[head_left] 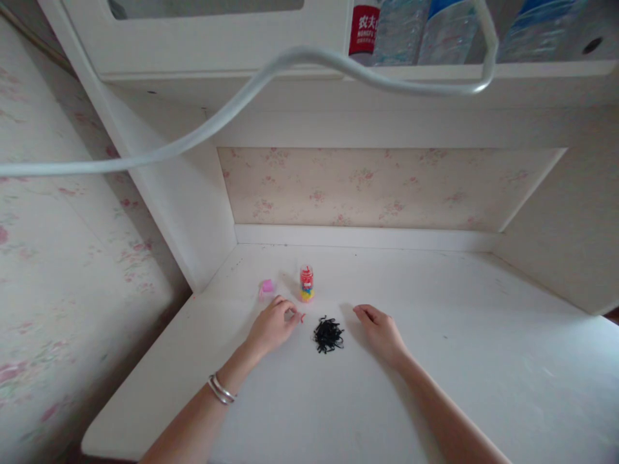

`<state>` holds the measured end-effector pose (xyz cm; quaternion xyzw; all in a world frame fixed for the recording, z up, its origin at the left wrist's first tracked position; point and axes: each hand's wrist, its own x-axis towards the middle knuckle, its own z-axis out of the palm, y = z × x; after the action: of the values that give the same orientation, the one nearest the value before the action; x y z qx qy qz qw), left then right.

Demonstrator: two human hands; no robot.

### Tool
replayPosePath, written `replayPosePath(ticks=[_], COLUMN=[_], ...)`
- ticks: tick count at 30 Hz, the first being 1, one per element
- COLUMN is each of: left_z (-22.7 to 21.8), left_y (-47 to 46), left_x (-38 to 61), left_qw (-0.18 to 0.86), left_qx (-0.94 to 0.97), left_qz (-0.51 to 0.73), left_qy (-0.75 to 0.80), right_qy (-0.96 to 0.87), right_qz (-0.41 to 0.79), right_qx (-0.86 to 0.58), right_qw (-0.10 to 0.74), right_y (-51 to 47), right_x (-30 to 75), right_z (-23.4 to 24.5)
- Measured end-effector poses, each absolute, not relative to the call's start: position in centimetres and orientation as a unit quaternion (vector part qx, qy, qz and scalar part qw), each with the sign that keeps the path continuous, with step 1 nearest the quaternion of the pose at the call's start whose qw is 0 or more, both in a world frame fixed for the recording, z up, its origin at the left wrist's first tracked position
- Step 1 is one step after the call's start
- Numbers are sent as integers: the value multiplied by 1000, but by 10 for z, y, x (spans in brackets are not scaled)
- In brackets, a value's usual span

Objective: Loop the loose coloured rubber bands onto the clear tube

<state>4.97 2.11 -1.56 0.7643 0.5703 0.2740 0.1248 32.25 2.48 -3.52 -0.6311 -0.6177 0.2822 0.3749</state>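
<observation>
My left hand (273, 324) rests on the white desk (435, 361) with its fingers pinched together, a small red band at the fingertips. Just right of it lies a pile of small black elastic bands (328, 334). My right hand (380, 330) lies on the desk to the right of the pile, fingers loosely curled, with nothing visible in it. Behind the hands stands a small clear jar (306, 283) filled with red, blue and yellow bands. A pink lid (266, 287) lies to the jar's left.
A white cable (232, 106) loops across the view above. Water bottles (401, 29) stand on the shelf overhead. Cabinet side panels (193, 212) close the desk nook on both sides, and flowered wallpaper (377, 187) backs it.
</observation>
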Motion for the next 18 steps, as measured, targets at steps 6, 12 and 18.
replayPosePath(ticks=[6,12,18], left_z=[-27,-31,-32], left_y=[13,15,16], left_x=[56,59,59], left_qw=[99,63,59], left_qx=[761,764,771], left_qz=[215,199,190], left_qy=[604,610,605], right_qy=[-621,-625,-627], right_qz=[273,266,274], right_qx=[-637,-639,-639], right_qw=[366,360,352], right_y=[25,25,25], right_x=[321,320,320], right_z=[-36,-37,-36])
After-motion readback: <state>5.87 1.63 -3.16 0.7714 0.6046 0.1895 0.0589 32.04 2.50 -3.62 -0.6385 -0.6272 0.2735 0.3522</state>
